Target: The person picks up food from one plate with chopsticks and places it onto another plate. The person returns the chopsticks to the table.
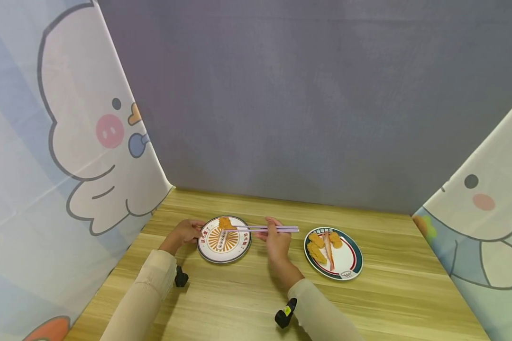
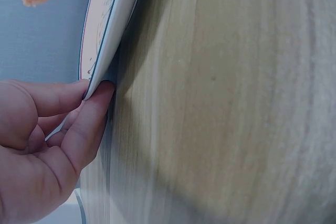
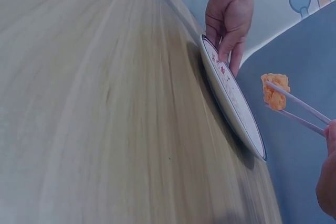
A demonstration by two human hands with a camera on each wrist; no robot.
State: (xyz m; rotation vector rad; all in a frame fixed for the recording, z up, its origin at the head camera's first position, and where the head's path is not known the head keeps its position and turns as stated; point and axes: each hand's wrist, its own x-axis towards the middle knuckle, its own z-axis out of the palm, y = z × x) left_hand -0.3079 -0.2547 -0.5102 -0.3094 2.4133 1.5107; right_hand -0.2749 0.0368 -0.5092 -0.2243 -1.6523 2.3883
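My left hand (image 1: pixel 188 231) pinches the rim of a white plate (image 1: pixel 235 255) with an orange sunburst print, thumb on top and fingers beneath, as the left wrist view shows. My right hand (image 1: pixel 277 242) holds a pair of pale purple chopsticks (image 1: pixel 288 229) that point left over this plate. Between their tips is a golden fried chicken piece (image 1: pixel 224 223). In the right wrist view, that piece (image 3: pixel 278 81) hangs in the air above the plate (image 3: pixel 233 93), apart from it. The fingers of the right hand (image 3: pixel 326 177) show only partly there.
To the right of my right hand stands a green-rimmed plate (image 1: pixel 345 253). It carries a long shrimp (image 1: pixel 328 251) and several fried pieces (image 1: pixel 315 253). A grey cloth wall (image 1: pixel 281 104) rises behind the wooden table (image 1: pixel 222 303), with cartoon-printed cloths at both sides.
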